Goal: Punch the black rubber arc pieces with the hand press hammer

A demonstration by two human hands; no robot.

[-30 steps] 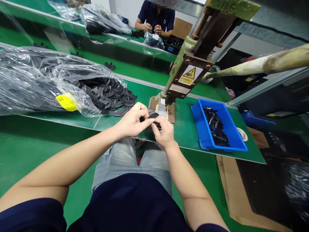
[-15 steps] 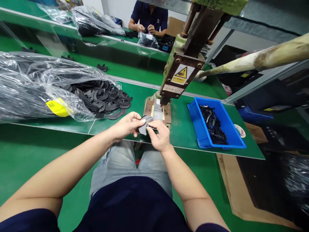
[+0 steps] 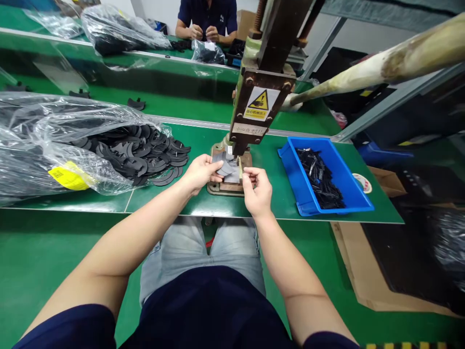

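My left hand (image 3: 200, 172) pinches a curved black flat piece (image 3: 222, 165) and holds it over the base plate (image 3: 228, 186) of a hand press (image 3: 259, 109), just under the press head. My right hand (image 3: 257, 190) is on the right side of the plate, fingers curled, its fingertips at the edge of the same piece. Whether the right fingers grip anything is unclear. A heap of the same black curved pieces (image 3: 145, 150) spills from a clear plastic bag (image 3: 54, 140) to the left of my left hand.
A blue bin (image 3: 358, 194) of black strips (image 3: 319, 177) stands right of the press. The press's long pale lever (image 3: 381, 65) runs up to the right. A tape roll (image 3: 362, 183) lies behind the bin. Another person (image 3: 205, 17) works at the far bench among bags.
Both hands moved forward from the table's near edge onto the press base plate, carrying the black piece under the press head. My head tilted so the press sits more centred.
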